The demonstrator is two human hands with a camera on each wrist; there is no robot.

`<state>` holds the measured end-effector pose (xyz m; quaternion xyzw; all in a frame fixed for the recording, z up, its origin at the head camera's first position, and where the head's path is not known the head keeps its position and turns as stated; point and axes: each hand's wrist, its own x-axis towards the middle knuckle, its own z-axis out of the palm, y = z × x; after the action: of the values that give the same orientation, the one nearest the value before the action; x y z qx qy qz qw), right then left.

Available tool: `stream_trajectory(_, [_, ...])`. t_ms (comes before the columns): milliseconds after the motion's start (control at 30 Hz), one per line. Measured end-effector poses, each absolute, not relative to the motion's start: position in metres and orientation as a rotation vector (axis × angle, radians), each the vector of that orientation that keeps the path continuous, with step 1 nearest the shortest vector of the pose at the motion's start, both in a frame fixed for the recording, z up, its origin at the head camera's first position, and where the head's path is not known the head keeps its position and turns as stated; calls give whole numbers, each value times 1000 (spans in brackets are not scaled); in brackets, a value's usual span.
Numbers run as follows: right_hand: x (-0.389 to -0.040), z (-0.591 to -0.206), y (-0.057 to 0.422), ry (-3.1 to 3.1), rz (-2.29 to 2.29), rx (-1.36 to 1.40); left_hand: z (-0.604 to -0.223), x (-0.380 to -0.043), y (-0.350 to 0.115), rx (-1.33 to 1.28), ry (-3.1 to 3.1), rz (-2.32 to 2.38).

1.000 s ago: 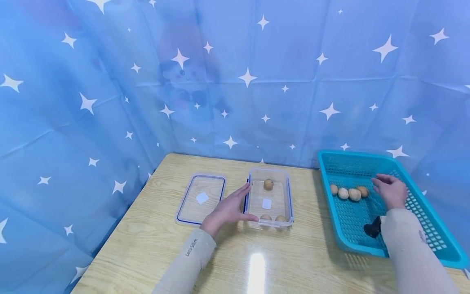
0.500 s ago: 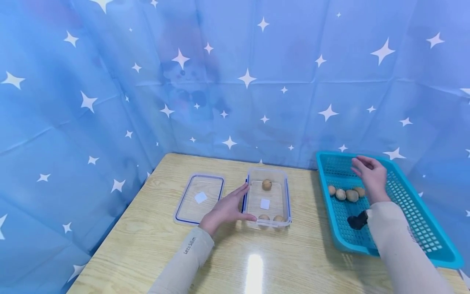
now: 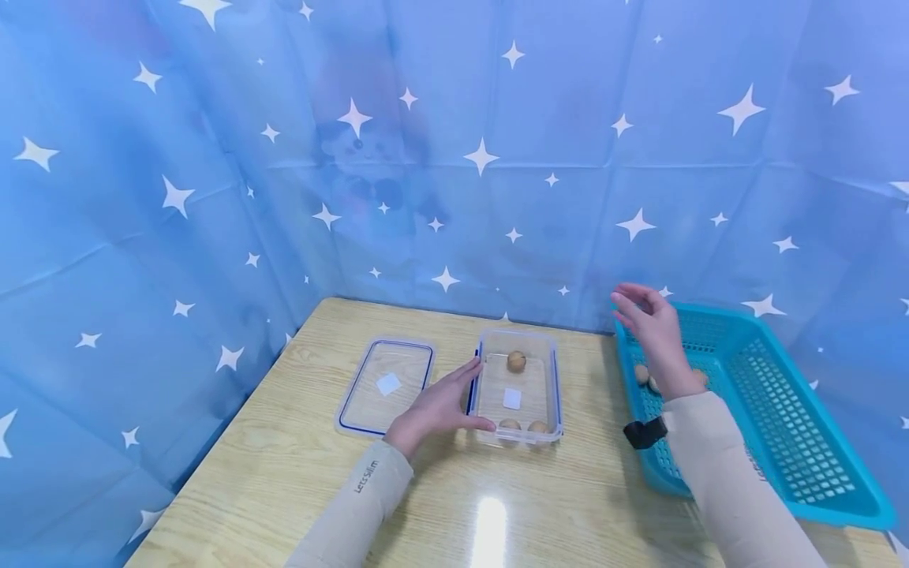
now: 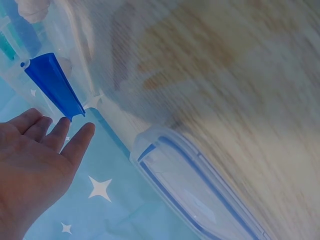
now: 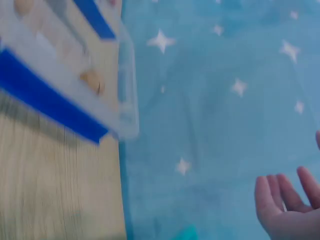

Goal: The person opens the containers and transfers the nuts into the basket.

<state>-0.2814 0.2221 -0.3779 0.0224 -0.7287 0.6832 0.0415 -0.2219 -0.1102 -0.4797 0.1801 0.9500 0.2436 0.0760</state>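
Note:
My left hand [image 3: 436, 406] rests along the left side of a clear plastic storage box [image 3: 558, 394], fingers and thumb spread. In the left wrist view its fingers reach a blue latch flap [image 4: 54, 82] on that box. A walnut [image 3: 516, 362] sits at the back of the box, with two more walnuts [image 3: 537, 427] at its front. My right hand [image 3: 656, 335] is above the left rim of a teal basket [image 3: 817, 465], fingers loosely bent. No object shows between its fingers in the right wrist view. Walnuts [image 3: 642, 374] in the basket are partly hidden by that arm.
The clear lid [image 3: 387, 386] with a blue seal lies on the wooden table [image 3: 284, 465], left of the box. Behind the table hangs a blue curtain [image 3: 440, 142] with white stars. A black wrist device [image 3: 645, 434] shows on the right sleeve.
My right hand has moved left from inside the basket to above its left rim, its arm now covering part of the walnuts. The left hand stays at the box.

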Motion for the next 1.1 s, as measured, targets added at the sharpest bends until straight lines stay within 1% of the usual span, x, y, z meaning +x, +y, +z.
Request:
stream_trajectory(167, [-273, -379, 194, -2284, 2112, 155, -481, -223, -111, 546, 2848, 737])
stream_trajectory(333, [-267, -392, 172, -2288, 2232, 193, -483, -222, -112, 563, 2850, 746])
stream_trajectory(833, [-266, -462, 114, -2352, 2366, 50, -486, -221, -113, 561, 2846, 793])
stream_trajectory(1100, [-276, -489, 99, -2508, 2141, -13, -487, -220, -111, 580, 2861, 799])
